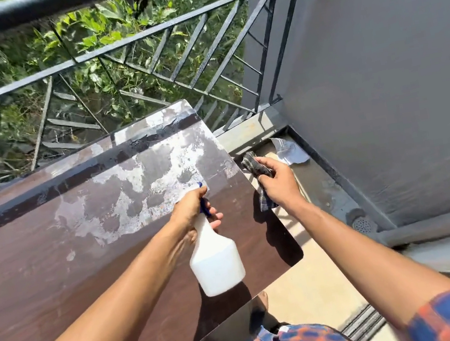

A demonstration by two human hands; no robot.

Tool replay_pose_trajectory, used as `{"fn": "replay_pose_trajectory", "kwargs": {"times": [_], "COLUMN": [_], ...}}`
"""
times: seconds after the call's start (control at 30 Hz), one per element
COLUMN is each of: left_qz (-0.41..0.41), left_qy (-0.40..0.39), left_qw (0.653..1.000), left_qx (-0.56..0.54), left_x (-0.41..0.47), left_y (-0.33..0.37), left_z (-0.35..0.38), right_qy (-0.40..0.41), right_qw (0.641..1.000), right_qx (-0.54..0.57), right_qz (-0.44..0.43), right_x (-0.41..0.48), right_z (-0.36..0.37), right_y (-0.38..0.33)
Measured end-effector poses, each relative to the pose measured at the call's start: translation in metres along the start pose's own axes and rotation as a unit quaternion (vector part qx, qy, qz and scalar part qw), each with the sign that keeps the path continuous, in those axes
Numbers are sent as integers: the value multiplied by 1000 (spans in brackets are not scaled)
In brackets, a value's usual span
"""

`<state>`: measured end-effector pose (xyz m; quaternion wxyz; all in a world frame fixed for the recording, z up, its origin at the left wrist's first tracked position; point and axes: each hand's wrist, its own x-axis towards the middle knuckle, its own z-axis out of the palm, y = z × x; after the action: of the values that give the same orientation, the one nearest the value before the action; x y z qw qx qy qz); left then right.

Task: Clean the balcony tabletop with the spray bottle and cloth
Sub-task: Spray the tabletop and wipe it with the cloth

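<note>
White spray bottle (216, 263), blue trigger (204, 207); cloth (255, 164) seemingly dark checked; brown tabletop (40, 258).

You look onto a dark metal railing (138, 37) across the upper left, sunlit green foliage (94, 25) behind it, a grey wall (377, 57) at right, pale floor (310, 289) lower right.

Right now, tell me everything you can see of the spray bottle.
The bottle is white, opaque-looking plastic with a wide body, a tapering neck and a blue trigger head. The left hand grips its neck, fingers at the trigger, holding it tilted above the brown tabletop, nozzle toward the wet-looking patch. Nothing else touches it.
</note>
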<state>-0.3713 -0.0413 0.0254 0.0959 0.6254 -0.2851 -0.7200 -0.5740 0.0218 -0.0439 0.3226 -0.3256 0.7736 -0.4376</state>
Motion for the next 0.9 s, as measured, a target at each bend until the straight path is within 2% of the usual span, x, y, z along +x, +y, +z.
{"fn": "replay_pose_trajectory", "kwargs": {"times": [0.13, 0.27, 0.4, 0.5, 0.6, 0.67, 0.73, 0.83, 0.9], "left_qz": [-12, -4, 46, 73, 95, 105, 111, 120, 122], "left_qy": [2, 24, 94, 138, 192, 224, 251, 274, 278], "left_qw": [999, 998, 988, 968, 949, 941, 932, 923, 923], "left_qx": [-33, -64, -118, -198, -232, -231, -235, -243, -234], "left_x": [5, 4, -1, -11, -21, -27, -32, -35, -34], "left_y": [-2, -2, -9, -13, -18, -23, -28, -36, -39], "left_z": [-5, -29, -71, -102, -131, -142, -150, -157, -157], "right_qy": [7, -2, -57, -60, -31, -49, -102, -201, -230], "right_qw": [1000, 996, 968, 935, 922, 920, 908, 852, 823], "right_qx": [-10, -85, -222, -336, -377, -377, -379, -386, -371], "right_qz": [3, -20, -100, -99, -83, -92, -149, -291, -364], "right_x": [9, 26, 45, 49, 44, 37, 24, -1, -13], "right_z": [-2, 9, 40, 72, 112, 145, 178, 210, 208], "right_y": [0, -2, 7, 10, 0, -11, -23, -34, -27]}}
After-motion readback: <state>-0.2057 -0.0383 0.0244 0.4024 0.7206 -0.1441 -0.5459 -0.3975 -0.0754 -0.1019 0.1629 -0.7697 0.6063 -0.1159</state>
